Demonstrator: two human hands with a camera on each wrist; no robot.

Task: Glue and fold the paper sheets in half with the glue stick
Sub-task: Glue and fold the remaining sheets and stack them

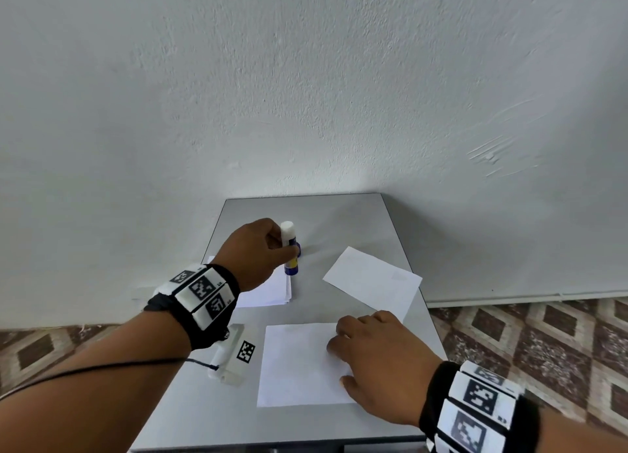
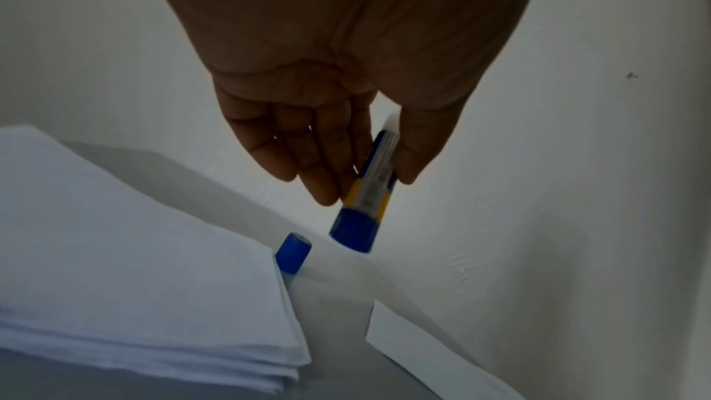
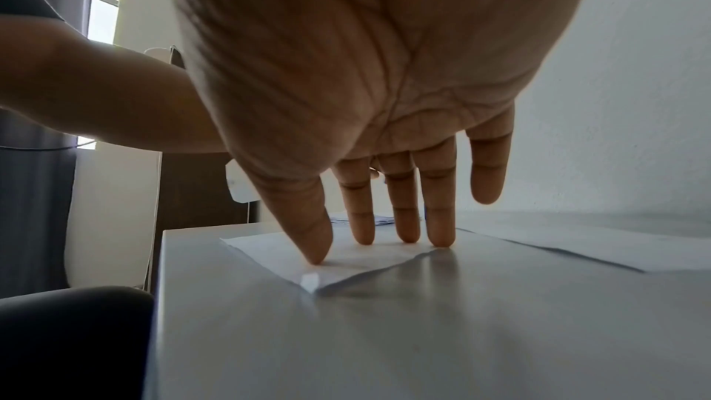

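The left hand (image 1: 253, 254) holds the blue-and-yellow glue stick with its white glue tip bared (image 1: 290, 249), thumb on one side of the barrel and fingers (image 2: 327, 181) on the other, over the far left part of the grey rectangular tabletop (image 1: 339, 221); the stick points tip-up and base-down, and in the left wrist view its blue base hangs just clear of the surface. Its loose blue cap (image 2: 293, 256) stands on the table just beside the far corner of the stack of white paper sheets (image 1: 268, 291), which lies partly under the left wrist. The right hand (image 1: 380, 361) is spread flat with straight fingers, thumb and three fingertips (image 3: 319, 251) pressing on the right side of a single white paper sheet (image 1: 295, 367) lying near the front edge; the little finger is lifted off it. One near corner of that sheet is curled up slightly. A folded white sheet (image 1: 372, 281) lies at an angle towards the right edge of the table, apart from both hands, beyond the right hand and right of the glue stick
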